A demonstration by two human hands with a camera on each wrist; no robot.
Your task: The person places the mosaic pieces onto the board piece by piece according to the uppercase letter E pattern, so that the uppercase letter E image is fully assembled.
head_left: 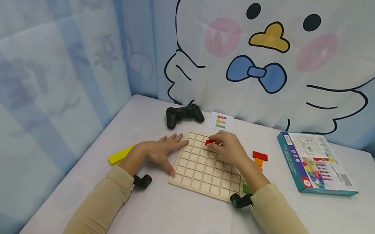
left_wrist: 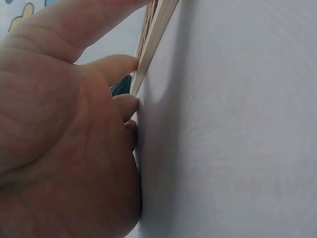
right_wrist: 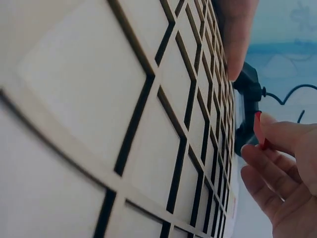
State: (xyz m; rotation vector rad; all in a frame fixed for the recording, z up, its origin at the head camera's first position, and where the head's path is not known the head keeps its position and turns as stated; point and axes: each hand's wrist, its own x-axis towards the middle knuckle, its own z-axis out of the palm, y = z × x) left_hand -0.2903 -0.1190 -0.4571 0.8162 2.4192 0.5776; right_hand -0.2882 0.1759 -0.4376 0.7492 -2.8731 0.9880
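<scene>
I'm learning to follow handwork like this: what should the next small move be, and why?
Probably lower the red piece onto the grid board: the right hand pinches it over the far rows, while the left hand touches the board's edge.

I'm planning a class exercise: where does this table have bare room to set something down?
Bare table lies between the left sleeve and right sleeve, in front of the grid board, and between the right sleeve and the box. It is crowded right of the board, with coloured pieces near the right forearm, and beyond it, around the controller and card.
</scene>
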